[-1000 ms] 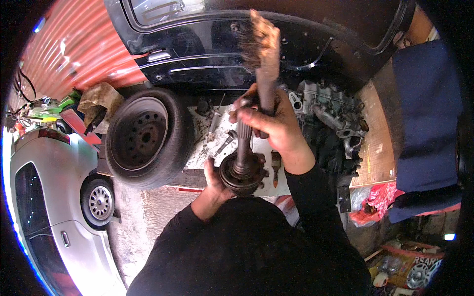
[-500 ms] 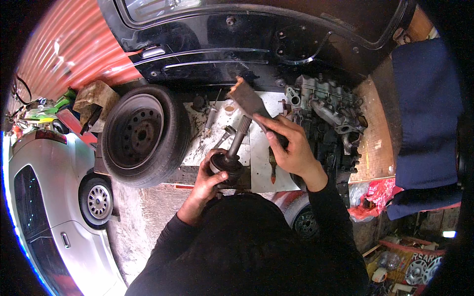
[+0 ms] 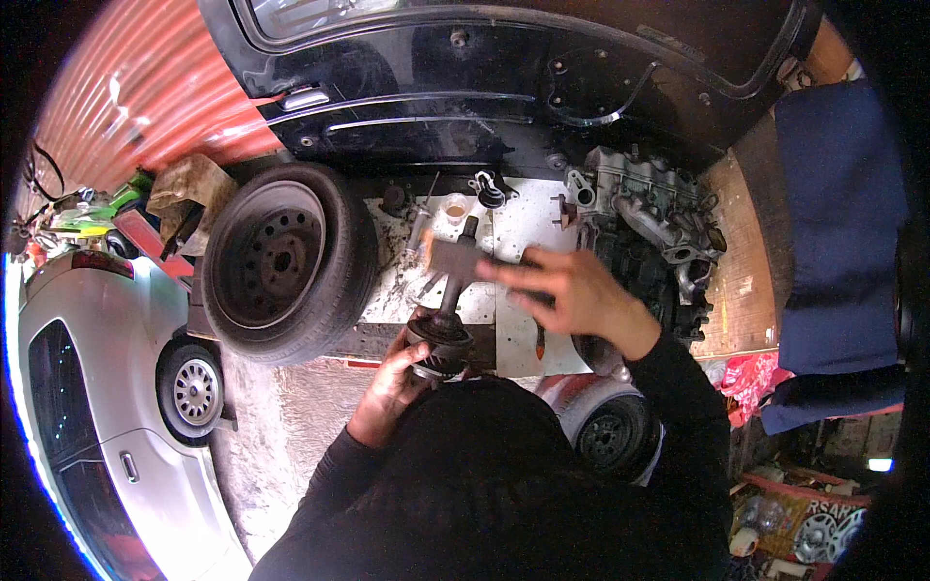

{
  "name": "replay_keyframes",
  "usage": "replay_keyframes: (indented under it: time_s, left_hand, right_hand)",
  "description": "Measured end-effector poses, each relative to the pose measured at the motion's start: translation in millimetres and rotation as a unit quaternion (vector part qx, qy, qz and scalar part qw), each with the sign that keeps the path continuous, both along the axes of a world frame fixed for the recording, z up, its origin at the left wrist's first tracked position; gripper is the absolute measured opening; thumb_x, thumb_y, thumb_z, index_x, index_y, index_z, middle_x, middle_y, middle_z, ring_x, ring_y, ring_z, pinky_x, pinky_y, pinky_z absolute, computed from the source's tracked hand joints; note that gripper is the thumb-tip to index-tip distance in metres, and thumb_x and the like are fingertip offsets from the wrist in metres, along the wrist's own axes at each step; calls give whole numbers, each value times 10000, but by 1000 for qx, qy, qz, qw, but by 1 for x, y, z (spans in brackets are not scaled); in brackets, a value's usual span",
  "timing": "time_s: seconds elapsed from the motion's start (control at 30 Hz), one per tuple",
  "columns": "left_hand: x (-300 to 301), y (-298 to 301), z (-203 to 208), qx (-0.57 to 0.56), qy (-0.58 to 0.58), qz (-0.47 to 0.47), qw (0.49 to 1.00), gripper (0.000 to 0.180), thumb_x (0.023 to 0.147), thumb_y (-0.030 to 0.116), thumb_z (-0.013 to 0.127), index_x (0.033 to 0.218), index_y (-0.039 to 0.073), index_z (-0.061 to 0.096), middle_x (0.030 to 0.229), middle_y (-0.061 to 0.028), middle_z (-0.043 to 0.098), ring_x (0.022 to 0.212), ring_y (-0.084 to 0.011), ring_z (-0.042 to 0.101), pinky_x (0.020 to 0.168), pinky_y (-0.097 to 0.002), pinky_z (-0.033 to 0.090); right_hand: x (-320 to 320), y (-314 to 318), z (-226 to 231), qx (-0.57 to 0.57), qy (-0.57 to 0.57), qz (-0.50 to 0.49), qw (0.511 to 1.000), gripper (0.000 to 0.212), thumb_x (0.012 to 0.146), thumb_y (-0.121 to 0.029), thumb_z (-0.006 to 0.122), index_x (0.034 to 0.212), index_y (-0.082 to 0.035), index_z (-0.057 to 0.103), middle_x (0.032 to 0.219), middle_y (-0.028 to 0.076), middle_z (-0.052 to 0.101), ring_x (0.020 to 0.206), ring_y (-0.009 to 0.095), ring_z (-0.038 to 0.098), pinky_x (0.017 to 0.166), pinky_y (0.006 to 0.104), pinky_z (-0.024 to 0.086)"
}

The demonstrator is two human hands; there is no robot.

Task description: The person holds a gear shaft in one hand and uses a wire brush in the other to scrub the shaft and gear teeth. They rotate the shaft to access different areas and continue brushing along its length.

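My left hand (image 3: 389,380) is closed round the thick, round end of a dark CV joint (image 3: 442,334), above the near edge of the workbench. The joint's splined shaft points up and away from me. My right hand (image 3: 576,295) grips a wide, flat brush (image 3: 453,258) with a dark body and a tan tip. The brush lies across the shaft in this view, blurred by motion, so I cannot tell whether it touches. A small cup of tan liquid (image 3: 454,207) stands behind the shaft, beside a dark, curved metal part (image 3: 491,191).
A tyred steel wheel (image 3: 281,261) leans at the bench's left, and an engine (image 3: 647,228) takes up its right. Behind stands a black vehicle panel (image 3: 407,97). An orange-tipped tool (image 3: 540,341) lies near the front edge. A silver car (image 3: 116,387) is at left.
My right hand has brought the brush down and left, across the shaft. The shaft now stands more upright, and the dark curved part behind it has come into view.
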State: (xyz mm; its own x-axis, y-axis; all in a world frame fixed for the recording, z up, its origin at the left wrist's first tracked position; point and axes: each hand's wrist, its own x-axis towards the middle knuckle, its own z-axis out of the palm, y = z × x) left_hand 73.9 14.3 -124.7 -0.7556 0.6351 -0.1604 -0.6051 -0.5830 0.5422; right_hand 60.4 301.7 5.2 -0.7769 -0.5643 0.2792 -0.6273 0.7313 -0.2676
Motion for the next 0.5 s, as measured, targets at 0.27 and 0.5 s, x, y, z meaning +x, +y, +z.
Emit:
replay_keyframes:
  time_s: [0.27, 0.5]
  left_hand:
    - [-3, 2, -9, -33, -12, 47, 998, 658, 828, 206, 795, 1358, 43, 440, 1271, -170, 582, 1148, -318, 627, 913, -464, 570]
    - [-33, 8, -5, 0, -6, 40, 999, 658, 854, 251, 782, 1384, 75, 435, 1245, -206, 615, 1137, -378, 640, 893, -539, 566]
  right_hand:
    - [-6, -13, 4, 23, -69, 20, 997, 589, 944, -266, 629, 1483, -439, 468, 780, 106, 580, 644, 331, 648, 609, 449, 569]
    - [-71, 22, -15, -13, 69, -68, 995, 585, 917, -177, 664, 1466, -329, 530, 739, 97, 609, 573, 258, 606, 561, 374, 548]
